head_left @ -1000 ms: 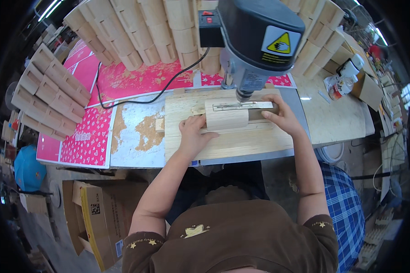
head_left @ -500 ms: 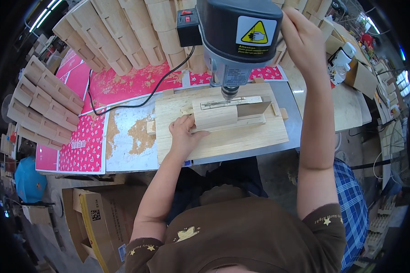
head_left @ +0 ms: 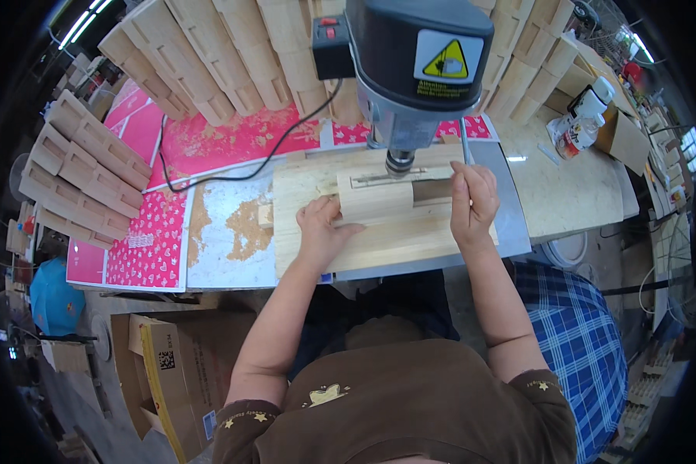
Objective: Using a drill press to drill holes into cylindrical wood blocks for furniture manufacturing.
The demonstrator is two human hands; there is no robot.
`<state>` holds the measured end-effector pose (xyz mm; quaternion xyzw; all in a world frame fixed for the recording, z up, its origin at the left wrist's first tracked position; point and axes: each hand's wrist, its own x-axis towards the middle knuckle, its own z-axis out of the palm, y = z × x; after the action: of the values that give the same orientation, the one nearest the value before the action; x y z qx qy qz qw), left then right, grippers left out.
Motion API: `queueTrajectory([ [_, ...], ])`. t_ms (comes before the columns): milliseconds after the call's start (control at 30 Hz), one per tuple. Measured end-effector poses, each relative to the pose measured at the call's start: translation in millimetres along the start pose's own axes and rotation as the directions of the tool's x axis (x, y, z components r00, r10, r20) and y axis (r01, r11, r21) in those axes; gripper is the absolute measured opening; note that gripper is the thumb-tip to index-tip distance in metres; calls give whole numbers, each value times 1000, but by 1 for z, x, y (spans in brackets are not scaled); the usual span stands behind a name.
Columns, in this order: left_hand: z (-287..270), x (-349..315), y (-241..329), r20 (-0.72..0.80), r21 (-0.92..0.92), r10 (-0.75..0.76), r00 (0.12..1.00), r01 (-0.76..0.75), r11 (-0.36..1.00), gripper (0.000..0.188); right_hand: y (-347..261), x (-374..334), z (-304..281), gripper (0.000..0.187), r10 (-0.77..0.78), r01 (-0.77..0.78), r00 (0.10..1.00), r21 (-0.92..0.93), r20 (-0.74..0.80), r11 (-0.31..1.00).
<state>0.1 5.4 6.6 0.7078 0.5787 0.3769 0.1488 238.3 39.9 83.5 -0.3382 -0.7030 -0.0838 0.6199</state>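
Observation:
A grey drill press head [head_left: 410,62] hangs over a pale wooden board [head_left: 387,247] on the bench. Its chuck [head_left: 398,162] is just above a small wooden block [head_left: 375,205] lying on the board. My left hand [head_left: 321,232] presses on the block's left end, fingers spread over its edge. My right hand [head_left: 472,203] is at the block's right side, closed around the thin grey feed lever [head_left: 464,143] that slants down from the machine.
Stacks of slotted wooden parts line the back [head_left: 232,62] and the left [head_left: 77,178]. Pink patterned sheets [head_left: 147,247] with sawdust cover the bench, crossed by a black cable [head_left: 232,174]. A white bottle [head_left: 584,116] stands at the right. A cardboard box [head_left: 166,371] sits on the floor.
My right hand left the block, reached up beside the drill head, and has now come down holding the lever. My left hand stayed on the block.

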Motion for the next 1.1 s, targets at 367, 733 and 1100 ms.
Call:
queueTrajectory([
  [367, 29, -9, 41, -55, 20, -54, 997, 56, 998, 40, 3, 184, 3, 33, 341, -296, 914, -214, 218, 931],
  [733, 23, 7, 32, 10, 32, -69, 998, 69, 997, 42, -50, 95, -34, 17, 324, -327, 929, -15, 178, 945],
  [1100, 34, -7, 20, -76, 99, -15, 997, 23, 995, 48, 5, -28, 3, 14, 143, -145, 989, 77, 25, 986],
])
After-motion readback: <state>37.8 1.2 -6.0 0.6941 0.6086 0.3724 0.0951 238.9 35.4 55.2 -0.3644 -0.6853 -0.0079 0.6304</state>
